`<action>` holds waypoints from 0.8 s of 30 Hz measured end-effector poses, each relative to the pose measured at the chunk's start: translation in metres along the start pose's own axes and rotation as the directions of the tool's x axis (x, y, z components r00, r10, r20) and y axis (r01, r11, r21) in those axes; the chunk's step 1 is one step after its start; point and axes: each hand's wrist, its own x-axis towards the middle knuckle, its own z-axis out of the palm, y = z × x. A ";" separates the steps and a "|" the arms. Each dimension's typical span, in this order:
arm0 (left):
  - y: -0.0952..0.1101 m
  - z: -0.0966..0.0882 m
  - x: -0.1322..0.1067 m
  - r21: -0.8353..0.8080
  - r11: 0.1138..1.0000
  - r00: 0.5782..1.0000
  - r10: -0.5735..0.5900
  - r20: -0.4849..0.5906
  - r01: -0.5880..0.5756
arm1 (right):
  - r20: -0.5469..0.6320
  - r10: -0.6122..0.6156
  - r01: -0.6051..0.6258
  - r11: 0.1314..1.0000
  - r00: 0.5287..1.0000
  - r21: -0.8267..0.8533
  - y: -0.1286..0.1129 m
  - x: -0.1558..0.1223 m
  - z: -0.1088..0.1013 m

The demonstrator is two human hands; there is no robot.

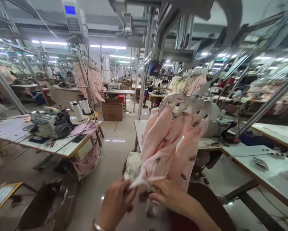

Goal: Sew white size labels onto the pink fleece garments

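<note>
Pink fabric garment pieces point(158, 147) with dark printed motifs hang from a pale plastic clip hanger point(182, 104) in front of me. My left hand point(117, 200) pinches the whitish lower edge of the pink fabric, pulling it toward the left. A bracelet shows at that wrist. My right hand point(166, 194) grips the same cloth a little to the right, its fingers closed and partly blurred. Between the two hands a short stretch of fabric is drawn taut. Below the hands a loose part of the cloth hangs, smeared by motion.
At left stands a sewing machine point(53, 123) on a table, with white thread cones point(78, 110) beside it. A cardboard box point(112, 109) stands on the aisle floor. White worktables point(264, 160) are at right. Metal rails point(144, 80) and an overhead conveyor surround the hanger.
</note>
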 end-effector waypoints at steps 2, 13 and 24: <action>0.029 -0.008 0.022 -0.056 0.991 0.991 0.116 -0.067 -0.120 | 0.005 0.038 -0.038 0.995 0.999 0.094 0.016 0.006 0.030; 0.139 -0.041 0.142 -0.013 0.961 0.896 0.251 -0.367 -0.275 | -0.289 0.276 -0.196 0.940 0.917 0.278 0.202 0.030 0.007; 0.113 -0.031 0.180 0.057 0.939 0.886 -0.297 -0.356 0.338 | -0.449 0.429 -0.239 0.875 0.784 0.420 0.375 -0.032 -0.183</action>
